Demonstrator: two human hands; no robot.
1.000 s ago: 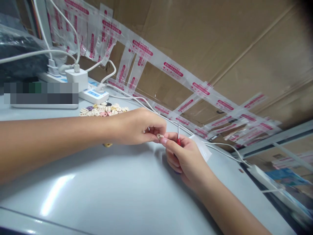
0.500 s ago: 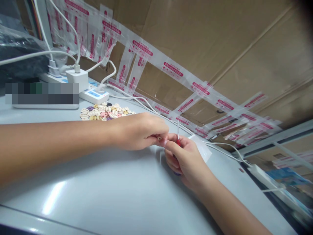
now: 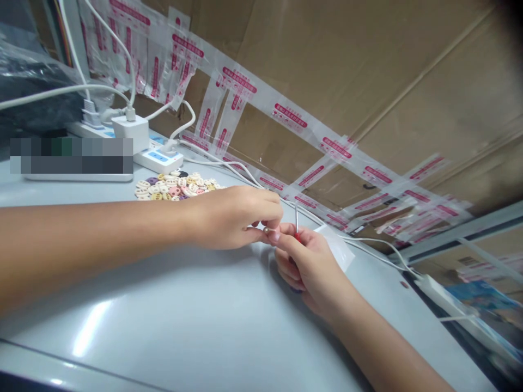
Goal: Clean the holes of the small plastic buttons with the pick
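At frame centre, over a glossy pale-grey table (image 3: 196, 321) backed by taped brown cardboard (image 3: 368, 71), the left hand (image 3: 232, 218) and right hand (image 3: 308, 261) both pinch 1 small beige bead (image 3: 266, 231), the right also gripping a thin red-handled tool (image 3: 297, 226).

even, fairly bright overhead light puts a white glare streak on the glossy table (image 3: 92, 326). soft shadows sit under both forearms. the frame is tilted, its top right corner darkens, and the lower right edge looks smeared, perhaps from lens distortion.
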